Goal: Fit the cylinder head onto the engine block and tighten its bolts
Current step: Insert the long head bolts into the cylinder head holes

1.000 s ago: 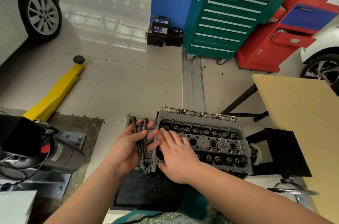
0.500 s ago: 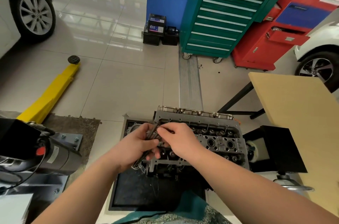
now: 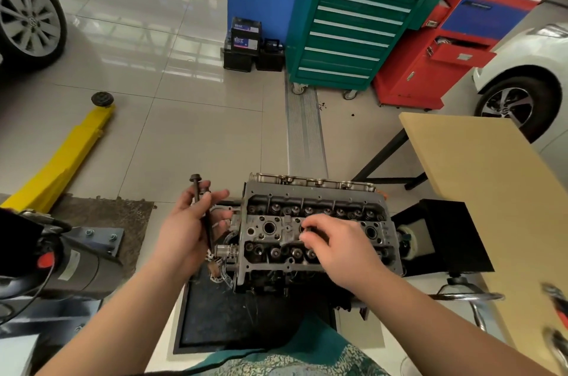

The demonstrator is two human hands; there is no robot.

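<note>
On the tiled workshop floor point(image 3: 184, 145) the cylinder head point(image 3: 316, 222) sits on its block, my left hand point(image 3: 187, 228) gripping spare bolts point(image 3: 201, 209) within reach while my right hand point(image 3: 335, 246) pinches one into its hole.

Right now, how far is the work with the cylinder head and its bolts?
Done: the cylinder head already sits on the engine. In hand: the right hand pinches something at a central hole, probably a bolt going in; the left hand holds spare bolts. Left: the remaining bolts, then tightening; no wrench is visible in the hands.
</note>
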